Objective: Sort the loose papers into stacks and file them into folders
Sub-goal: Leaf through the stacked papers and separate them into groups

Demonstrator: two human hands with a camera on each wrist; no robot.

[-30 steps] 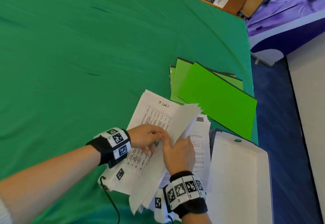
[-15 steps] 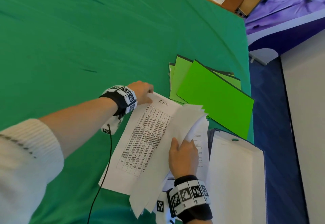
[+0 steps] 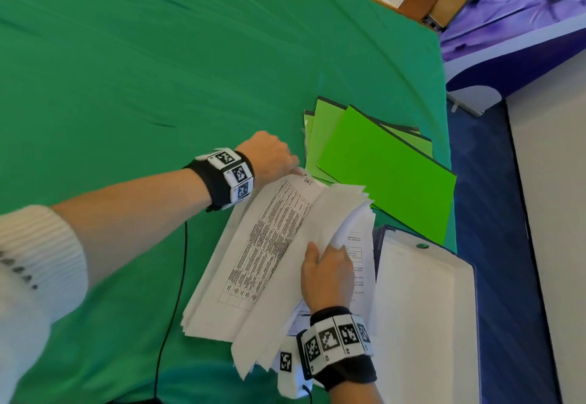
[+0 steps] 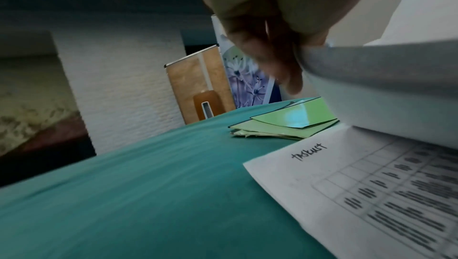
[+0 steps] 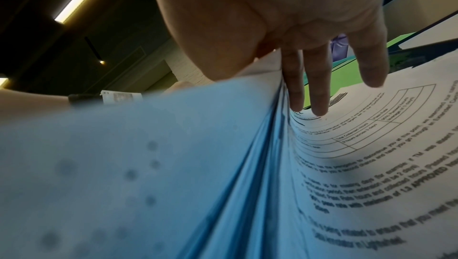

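Loose papers (image 3: 263,245) are seen lying on a green tablecloth (image 3: 158,70) at the near right of the table, with sorting judged to be at an early stage. The far corner of a small bundle of sheets, topped by a page marked by hand at its head, is pinched and lifted by the left hand (image 3: 272,156); in the left wrist view, a sheet headed "tasklist" (image 4: 347,185) is exposed beneath it. A thick sheaf of pages (image 3: 320,232) is held turned up by the right hand (image 3: 328,273), its thumb laid over the bent sheets and its fingers tucked under them, above a printed page (image 5: 371,155) with a table.

No separate, squared stack can be made out, and nothing is seen filed. Green folders (image 3: 383,178) lie closed and overlapping just beyond the papers; at least 3 can be counted, though the exact number cannot be told from their edges. 1 open binder (image 3: 421,308) with a white inner face lies at the right, beside the papers, at the table's edge. The papers themselves are too many and too closely layered to be counted. By this showing, nearly all of the job is left: sheets to be divided by heading, stacked, and slipped into folders.
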